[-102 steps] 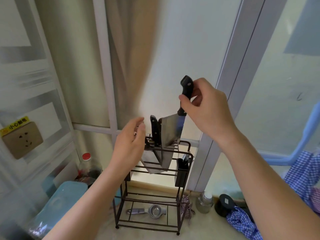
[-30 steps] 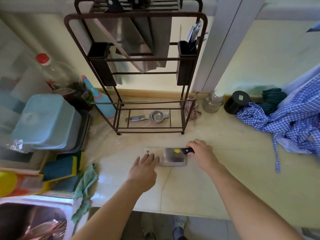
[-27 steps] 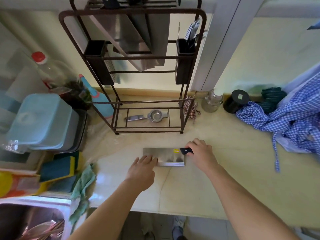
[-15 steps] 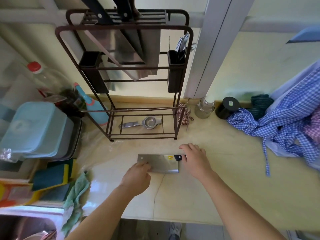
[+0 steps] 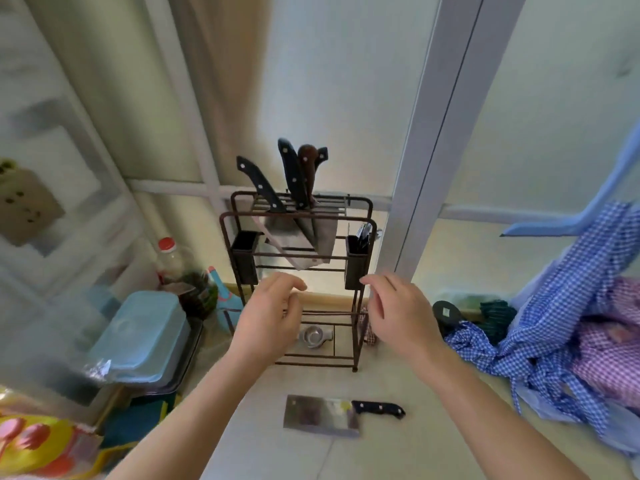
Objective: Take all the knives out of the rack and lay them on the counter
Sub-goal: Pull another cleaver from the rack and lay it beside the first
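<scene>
One pale table (image 5: 398,455) meets frosted glass walls (image 5: 346,81). Checked cloths (image 5: 554,341) crowd its right, a blue tub (image 5: 138,341) its left. Between them, the rack (image 5: 360,251) holds several knives (image 5: 294,174); a cleaver (image 5: 322,415) lies before it. Left hand (image 5: 266,323) and right hand (image 5: 401,313) hover empty, fingers loosely spread.

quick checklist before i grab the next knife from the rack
1. Both hands free: ok. The left hand and right hand are open and hold nothing.
2. First cleaver laid flat on the counter, clear of the rack's foot: ok.
3. Knives left to pull: ok. Several handles stand up from the top of the rack, among them a leaning black handle and a brown handle.
4. Handles reachable without touching blades: ok, they stick up above the top rail.
5. Exact number of knives left: cannot tell, the handles and blades overlap.
6. Rack steady on its feet: cannot tell.
</scene>
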